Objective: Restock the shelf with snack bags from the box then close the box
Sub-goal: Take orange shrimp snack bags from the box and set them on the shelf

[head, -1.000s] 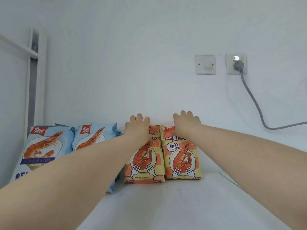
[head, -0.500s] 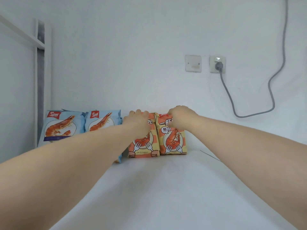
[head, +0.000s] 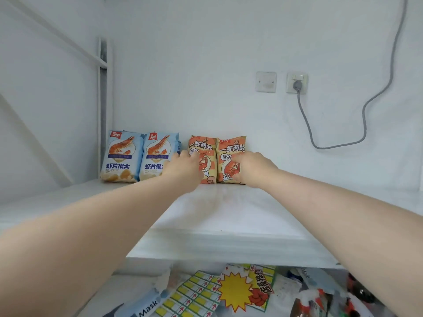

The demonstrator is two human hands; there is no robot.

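Left hand (head: 183,171): fingers flat, pushing left orange bag (head: 202,145) upright against the wall.
Right hand (head: 254,170): fingers seemingly flat too, steadying right orange bag (head: 231,146).

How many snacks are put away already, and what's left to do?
Four bags stand at the back of the shelf: two blue bags and two orange bags. Now the left hand and right hand touch the orange bags, probably straightening them. The box is out of view, so more bags may remain, and closing it probably comes later.
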